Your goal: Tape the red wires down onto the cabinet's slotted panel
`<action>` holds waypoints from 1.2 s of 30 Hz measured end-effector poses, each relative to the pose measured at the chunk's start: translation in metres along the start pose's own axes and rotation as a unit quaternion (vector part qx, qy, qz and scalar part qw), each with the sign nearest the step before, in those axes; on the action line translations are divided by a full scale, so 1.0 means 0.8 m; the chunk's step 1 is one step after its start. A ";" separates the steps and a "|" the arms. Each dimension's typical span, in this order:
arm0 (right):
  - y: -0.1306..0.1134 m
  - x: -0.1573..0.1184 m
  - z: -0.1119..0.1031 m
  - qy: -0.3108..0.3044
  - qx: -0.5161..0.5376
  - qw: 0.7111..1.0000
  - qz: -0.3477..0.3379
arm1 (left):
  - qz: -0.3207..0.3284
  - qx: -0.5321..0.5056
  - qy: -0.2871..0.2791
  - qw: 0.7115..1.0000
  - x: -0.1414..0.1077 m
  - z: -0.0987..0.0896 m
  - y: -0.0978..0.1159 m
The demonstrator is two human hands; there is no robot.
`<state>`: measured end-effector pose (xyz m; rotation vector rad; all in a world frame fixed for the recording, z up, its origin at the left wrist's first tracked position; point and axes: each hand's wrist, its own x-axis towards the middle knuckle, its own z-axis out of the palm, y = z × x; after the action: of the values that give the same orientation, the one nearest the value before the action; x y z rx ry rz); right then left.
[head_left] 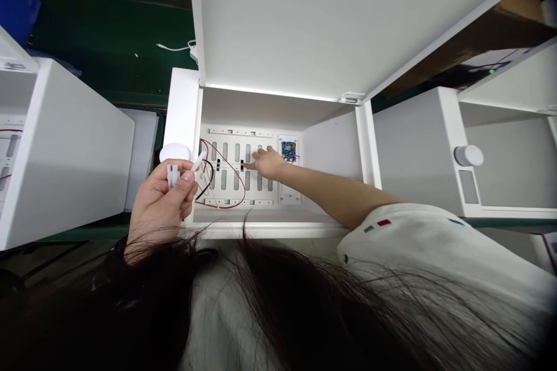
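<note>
Nothing legible, even on the circuit board (288, 151)

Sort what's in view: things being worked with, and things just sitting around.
Being worked with:
left hand gripping white plastic pieces
right hand touching the slotted white panel
red and black wires
blue circuit board

Just sitting around:
white cabinet on the left
white cabinet on the right
white cable
blue object

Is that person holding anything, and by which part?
The left hand grips small white plastic pieces by their lower ends in its fingers; the right hand seems empty.
</note>
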<state>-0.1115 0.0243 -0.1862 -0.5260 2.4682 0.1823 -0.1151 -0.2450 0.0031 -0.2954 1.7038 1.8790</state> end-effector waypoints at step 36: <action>-0.014 0.030 -0.010 0.024 -0.013 0.999 -0.033 | 0.026 -0.003 0.015 1.000 -0.006 0.009 0.001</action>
<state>-0.1288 0.0043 -0.1934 -0.6300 2.4927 0.1779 -0.1102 -0.2396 0.0077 -0.2865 1.7403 1.9266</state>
